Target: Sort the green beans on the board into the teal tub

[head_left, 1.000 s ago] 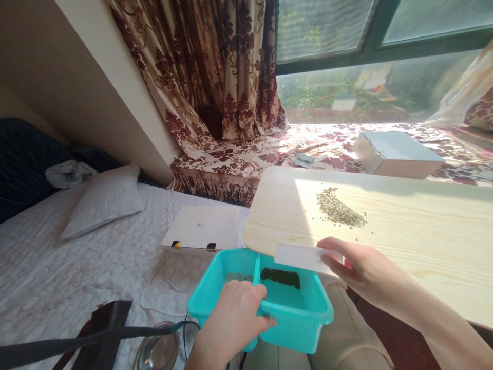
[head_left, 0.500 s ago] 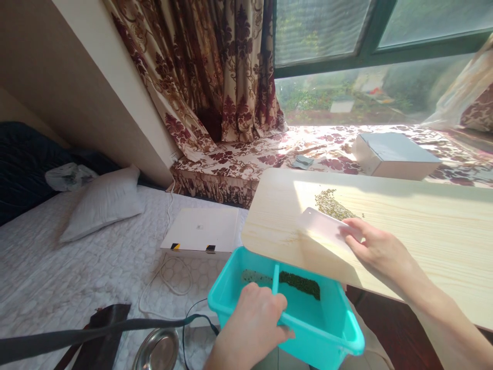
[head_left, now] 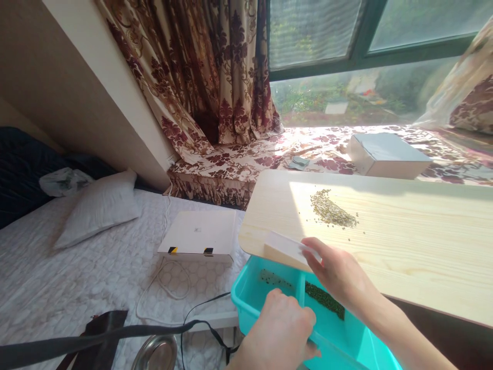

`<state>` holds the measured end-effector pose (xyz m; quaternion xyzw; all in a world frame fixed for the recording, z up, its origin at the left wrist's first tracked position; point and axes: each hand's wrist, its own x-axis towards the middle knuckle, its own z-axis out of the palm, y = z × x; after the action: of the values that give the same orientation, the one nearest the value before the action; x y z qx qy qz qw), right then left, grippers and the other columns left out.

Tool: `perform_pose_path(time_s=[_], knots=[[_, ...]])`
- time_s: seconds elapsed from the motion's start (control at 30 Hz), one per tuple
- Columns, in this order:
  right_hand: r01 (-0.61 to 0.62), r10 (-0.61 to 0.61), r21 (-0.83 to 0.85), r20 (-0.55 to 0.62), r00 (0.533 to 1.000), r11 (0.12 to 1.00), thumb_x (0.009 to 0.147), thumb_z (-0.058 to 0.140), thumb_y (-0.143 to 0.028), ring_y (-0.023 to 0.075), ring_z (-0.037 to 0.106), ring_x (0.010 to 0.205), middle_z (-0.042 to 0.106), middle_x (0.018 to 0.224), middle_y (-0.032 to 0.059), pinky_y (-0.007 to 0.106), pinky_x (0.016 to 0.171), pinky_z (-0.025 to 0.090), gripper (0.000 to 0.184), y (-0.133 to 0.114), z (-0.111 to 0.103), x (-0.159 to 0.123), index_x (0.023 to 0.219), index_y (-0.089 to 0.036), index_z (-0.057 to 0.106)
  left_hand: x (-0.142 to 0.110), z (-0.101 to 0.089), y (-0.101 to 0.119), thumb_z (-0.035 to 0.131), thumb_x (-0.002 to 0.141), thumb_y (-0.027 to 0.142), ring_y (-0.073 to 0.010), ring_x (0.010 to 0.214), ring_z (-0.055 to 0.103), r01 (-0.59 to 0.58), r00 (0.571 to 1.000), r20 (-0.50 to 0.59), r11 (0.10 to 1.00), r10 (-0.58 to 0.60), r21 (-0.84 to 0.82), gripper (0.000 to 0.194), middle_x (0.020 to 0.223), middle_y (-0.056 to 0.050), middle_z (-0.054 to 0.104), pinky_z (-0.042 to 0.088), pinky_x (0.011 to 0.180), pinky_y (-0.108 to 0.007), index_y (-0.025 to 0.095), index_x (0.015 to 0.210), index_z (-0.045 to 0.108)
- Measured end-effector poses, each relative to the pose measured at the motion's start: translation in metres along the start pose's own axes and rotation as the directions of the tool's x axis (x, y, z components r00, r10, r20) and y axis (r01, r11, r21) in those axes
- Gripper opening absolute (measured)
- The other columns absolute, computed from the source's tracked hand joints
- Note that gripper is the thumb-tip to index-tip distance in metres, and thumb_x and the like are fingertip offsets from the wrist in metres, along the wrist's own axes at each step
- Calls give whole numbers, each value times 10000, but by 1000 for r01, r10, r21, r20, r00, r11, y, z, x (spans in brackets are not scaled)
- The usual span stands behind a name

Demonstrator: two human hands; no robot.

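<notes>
My left hand grips the near rim of a turquoise plastic tub with a divider across it. A few light and dark bits lie in the left compartment. Dark green grains, resembling mung beans, lie along the far wall of the right one. My right hand pinches a flat white scraper-like plate, tilted on edge at the wooden tabletop's front edge, just above the tub. Behind it on the tabletop lies a loose pile of small brownish grains, with a few strays around it.
A white box lies on the quilted bed, left of the table. Another box sits on the window ledge behind. A dark strap, a cable and a metal bowl are at lower left.
My right hand has drawn the white plate left and toward me, away from the grain pile to the table edge. The tub has shifted right in view, with my left hand still on it.
</notes>
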<state>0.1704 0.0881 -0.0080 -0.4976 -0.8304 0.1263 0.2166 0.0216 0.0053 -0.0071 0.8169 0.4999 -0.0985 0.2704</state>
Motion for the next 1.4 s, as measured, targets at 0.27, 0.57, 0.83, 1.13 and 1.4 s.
perform_pose_path(time_s=[0.27, 0.57, 0.83, 1.13, 1.4], knots=[[-311, 283, -157, -175, 943, 937, 867, 484, -344, 196, 653, 559, 738, 732, 26, 288, 539, 458, 316, 63, -51, -8, 1088, -278, 700, -5, -15, 5, 693, 868, 479, -276, 876, 630, 69, 990, 123, 998, -70, 12, 320, 907, -92, 702, 467, 833, -366, 188, 998, 720], [-563, 502, -410, -255, 826, 718, 895, 422, -278, 250, 670, 612, 729, 720, 83, 325, 550, 431, 377, 109, -76, -9, 1130, -253, 715, -1, -14, 3, 663, 871, 430, -285, 901, 620, 67, 991, 119, 998, -68, 15, 261, 933, -84, 699, 469, 821, -368, 203, 992, 709], [-529, 497, -429, -195, 845, 732, 882, 424, -284, 220, 634, 526, 720, 657, 66, 293, 494, 374, 371, 86, -62, -8, 1091, -254, 729, -3, -18, 2, 662, 867, 436, -300, 938, 612, 97, 986, 137, 995, -96, 3, 288, 971, -101, 697, 457, 843, -376, 190, 1011, 704], [-421, 357, -403, -226, 906, 813, 848, 479, -282, 180, 570, 429, 671, 555, 23, 278, 451, 316, 241, 67, -44, -15, 857, -264, 719, -1, -10, 1, 663, 849, 466, -289, 873, 606, 77, 992, 99, 997, -78, 11, 299, 897, -87, 691, 443, 815, -372, 199, 977, 707], [-335, 282, -374, -189, 941, 865, 861, 471, -274, 196, 636, 504, 714, 630, 9, 282, 482, 363, 260, 55, -32, -12, 932, -286, 721, -2, -12, 2, 655, 865, 475, -293, 874, 609, 86, 991, 104, 996, -86, 4, 329, 896, -98, 692, 450, 815, -368, 181, 998, 714]])
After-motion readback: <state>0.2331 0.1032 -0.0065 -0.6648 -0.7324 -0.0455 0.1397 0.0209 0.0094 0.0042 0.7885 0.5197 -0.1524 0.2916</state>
